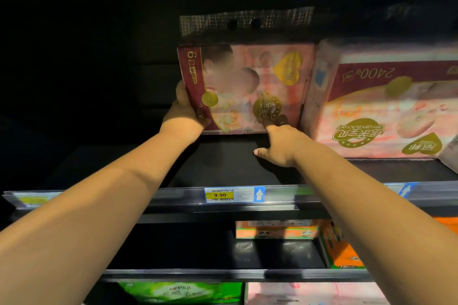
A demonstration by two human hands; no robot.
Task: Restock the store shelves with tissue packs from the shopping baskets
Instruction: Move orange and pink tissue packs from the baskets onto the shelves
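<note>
Black shelving fills the view, its upper board dark and bare to the left. On the right of that board lies a big pink pack of tissues, its print upside down, with "2400" readable along the maroon band. Just beside it, touching or nearly touching its left side, stands a second pink tissue pack with a maroon strip down its left edge and a clear plastic handle flap with two holes standing up from its top. This pack is upright at the back of the upper board, and both hands are on it. The left hand wraps the pack's lower left corner, thumb on the front face and the other fingers hidden behind, gripping it. The right hand reaches to the lower front edge, fingertips pressed against the face of the pack and thumb hanging free below; whether it grips or only pushes cannot be told. Lower down, orange packs sit on the middle board, with green and pink packs beneath. A yellow price tag reading 9.90 is clipped to the upper board's front rail.
</note>
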